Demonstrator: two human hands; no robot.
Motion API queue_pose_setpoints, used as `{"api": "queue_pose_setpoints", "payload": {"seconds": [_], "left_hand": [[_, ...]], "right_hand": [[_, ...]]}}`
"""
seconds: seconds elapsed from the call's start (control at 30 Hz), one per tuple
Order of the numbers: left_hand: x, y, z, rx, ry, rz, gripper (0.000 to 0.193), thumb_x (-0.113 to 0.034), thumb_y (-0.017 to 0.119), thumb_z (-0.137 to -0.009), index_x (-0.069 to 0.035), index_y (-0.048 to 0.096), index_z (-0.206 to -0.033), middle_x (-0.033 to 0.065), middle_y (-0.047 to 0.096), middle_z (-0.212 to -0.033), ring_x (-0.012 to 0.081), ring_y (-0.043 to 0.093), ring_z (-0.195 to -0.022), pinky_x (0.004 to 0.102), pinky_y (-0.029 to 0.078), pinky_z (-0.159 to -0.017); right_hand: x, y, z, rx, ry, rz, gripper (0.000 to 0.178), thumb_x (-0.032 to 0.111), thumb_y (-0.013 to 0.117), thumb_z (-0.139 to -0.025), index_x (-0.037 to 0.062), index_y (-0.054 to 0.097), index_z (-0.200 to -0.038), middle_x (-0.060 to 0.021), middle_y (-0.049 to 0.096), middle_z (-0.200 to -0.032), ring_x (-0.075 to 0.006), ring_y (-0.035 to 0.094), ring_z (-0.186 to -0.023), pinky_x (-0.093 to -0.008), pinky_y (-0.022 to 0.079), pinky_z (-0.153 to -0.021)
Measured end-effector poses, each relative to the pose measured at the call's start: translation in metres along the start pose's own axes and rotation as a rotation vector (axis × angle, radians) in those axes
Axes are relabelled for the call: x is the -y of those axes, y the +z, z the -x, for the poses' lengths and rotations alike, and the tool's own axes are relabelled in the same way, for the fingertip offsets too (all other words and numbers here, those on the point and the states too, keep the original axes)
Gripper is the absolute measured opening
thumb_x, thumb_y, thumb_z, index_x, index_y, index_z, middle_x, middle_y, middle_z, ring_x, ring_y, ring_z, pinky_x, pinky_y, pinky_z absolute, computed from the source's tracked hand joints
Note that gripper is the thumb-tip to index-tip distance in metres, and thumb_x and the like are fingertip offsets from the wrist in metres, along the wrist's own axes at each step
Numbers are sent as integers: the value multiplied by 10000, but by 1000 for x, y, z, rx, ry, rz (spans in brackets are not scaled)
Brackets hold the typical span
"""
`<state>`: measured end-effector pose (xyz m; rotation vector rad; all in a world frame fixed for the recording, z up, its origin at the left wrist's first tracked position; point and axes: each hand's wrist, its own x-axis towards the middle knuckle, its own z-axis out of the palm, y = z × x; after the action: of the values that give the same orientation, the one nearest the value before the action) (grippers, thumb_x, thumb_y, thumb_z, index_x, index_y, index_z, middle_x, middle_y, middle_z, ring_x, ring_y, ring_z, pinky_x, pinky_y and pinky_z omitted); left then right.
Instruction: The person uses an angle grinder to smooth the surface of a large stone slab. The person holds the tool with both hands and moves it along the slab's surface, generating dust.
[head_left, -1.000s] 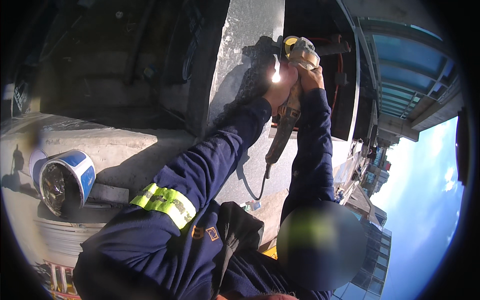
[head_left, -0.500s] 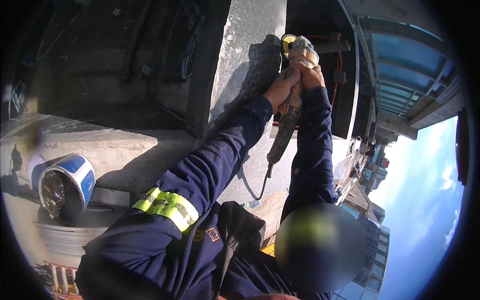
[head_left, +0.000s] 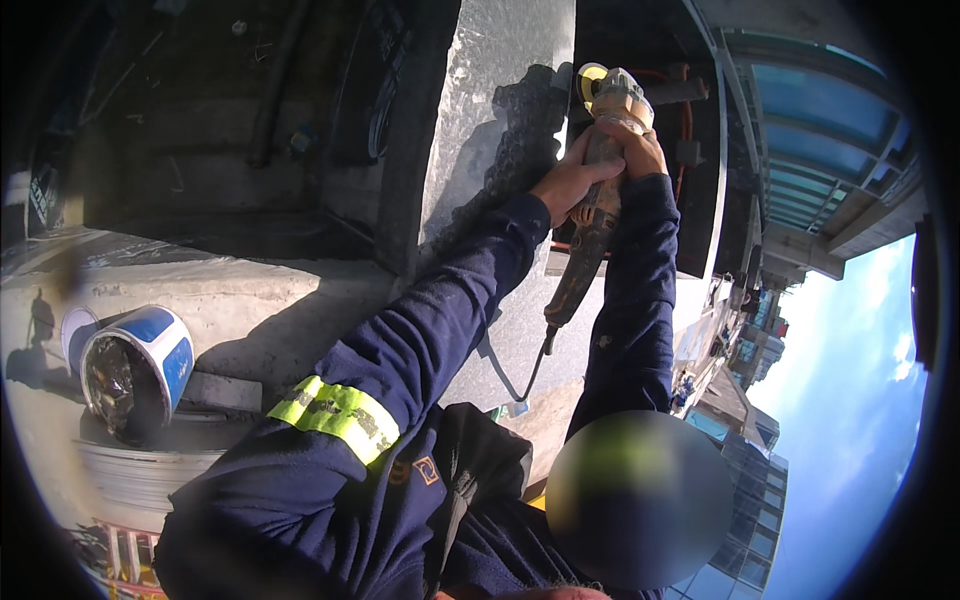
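Note:
Both of my hands are wrapped round an angle grinder (head_left: pixel 588 228) with an orange and black dusty body. My left hand (head_left: pixel 574 182) grips the body from the left. Just behind the gear head, my right hand (head_left: pixel 641 150) holds it from the right. A yellow and dark disc (head_left: pixel 592 84) sits at the left of the head, beside the edge of a grey concrete pillar (head_left: pixel 503 75); whether they touch I cannot tell. The grinder's side handle (head_left: pixel 680 92) sticks out to the right, with no hand on it. From the rear end a black cord (head_left: pixel 521 392) hangs down.
At the left, a white and blue bucket (head_left: pixel 160 345) with dark contents lies tipped on its side over a pale round container (head_left: pixel 140 485). A concrete ledge (head_left: pixel 240 285) runs behind it. Red piping (head_left: pixel 687 125) lies beyond the grinder. Buildings and sky fill the right.
My hands and the grinder have shifted a little to the right. The disc has moved slightly right along with them. My grip looks the same.

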<state>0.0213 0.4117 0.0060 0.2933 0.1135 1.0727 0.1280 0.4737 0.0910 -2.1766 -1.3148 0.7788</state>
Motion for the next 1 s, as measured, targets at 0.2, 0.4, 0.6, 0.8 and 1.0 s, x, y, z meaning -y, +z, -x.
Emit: {"api": "queue_pose_setpoints", "payload": {"seconds": [0.2,0.4,0.6,0.8,1.0], "left_hand": [[-6,8,7,16,-108,41,922,-185,702,-918,-182,64,-1583,135,432,-1427,256,505,-1294,439,493,-1027],[-4,14,17,138,-244,85,1073,-118,748,-875,-158,-72,-1566,162,382,-1422,295,457,-1326,494,476,-1042],[11,14,28,97,-267,-20,1102,-109,749,-871,-130,-117,-1552,173,368,-1420,308,459,-1316,493,472,-1047],[15,13,33,19,-216,-28,1036,-84,745,-864,-152,-23,-1556,158,411,-1388,293,473,-1304,495,470,-1047],[4,11,15,-15,-141,78,982,-47,730,-864,-150,39,-1555,141,435,-1371,290,519,-1257,484,491,-1025]], "right_hand": [[5,-4,-1,22,-15,119,561,258,795,-768,-26,590,-1207,-119,662,-1080,-195,670,-917,-328,546,-822],[8,-21,22,154,92,-26,696,232,795,-789,-31,461,-1340,-149,622,-1180,-232,659,-1001,-351,548,-865],[1,-23,35,210,97,-94,738,168,839,-725,-32,418,-1298,-172,615,-1093,-266,665,-938,-378,566,-810],[-2,-17,34,239,50,-55,741,209,812,-776,-18,422,-1364,-165,630,-1155,-255,653,-1011,-357,545,-887],[9,-10,11,175,87,46,756,233,820,-756,-37,427,-1344,-171,633,-1152,-259,668,-969,-350,554,-863]]}}
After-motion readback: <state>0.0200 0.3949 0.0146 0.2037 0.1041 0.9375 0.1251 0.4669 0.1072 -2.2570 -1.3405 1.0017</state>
